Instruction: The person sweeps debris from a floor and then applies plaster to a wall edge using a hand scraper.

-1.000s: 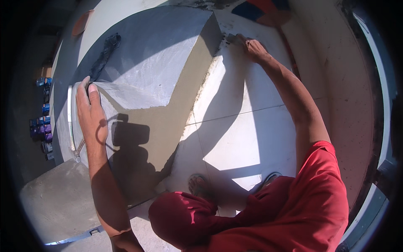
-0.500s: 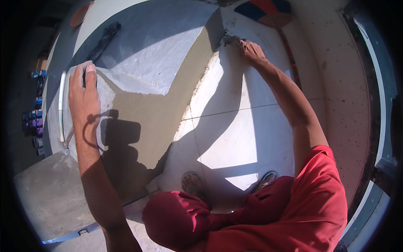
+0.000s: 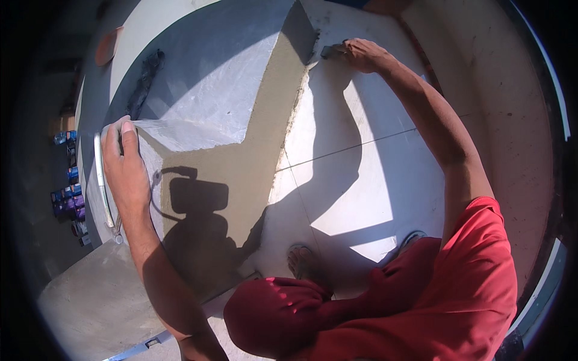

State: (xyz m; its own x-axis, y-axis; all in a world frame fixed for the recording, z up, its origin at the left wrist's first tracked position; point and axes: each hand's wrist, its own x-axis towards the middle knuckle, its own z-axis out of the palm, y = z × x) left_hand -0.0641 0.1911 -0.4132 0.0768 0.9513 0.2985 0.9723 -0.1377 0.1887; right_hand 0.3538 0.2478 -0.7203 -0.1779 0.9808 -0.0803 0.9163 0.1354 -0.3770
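Note:
My left hand (image 3: 124, 159) curls its fingers over the near left edge of the grey plastered block (image 3: 217, 72), whose side band (image 3: 238, 183) is olive-grey, rough mortar. My right hand (image 3: 364, 57) grips a small flat scraper-like tool (image 3: 331, 52), its exact shape partly hidden, low beside the seam where that band meets the white tiled floor (image 3: 364, 186). A dark crumpled object (image 3: 146, 81) lies on the block's shaded surface behind my left hand. A pale pipe-like rail (image 3: 100, 177) runs just left of that hand.
My sandalled feet (image 3: 299, 259) stand on the tiles. A beige wall (image 3: 515, 138) curves along the right. A rough grey slab (image 3: 90, 301) is at the lower left. Several blue and purple packages (image 3: 69, 198) sit beyond the block at the far left. An orange rounded shape (image 3: 107, 47) is upper left.
The view has shifted a little. My right hand and its tool have moved slightly toward me along the seam. My left hand stays on the block's edge.

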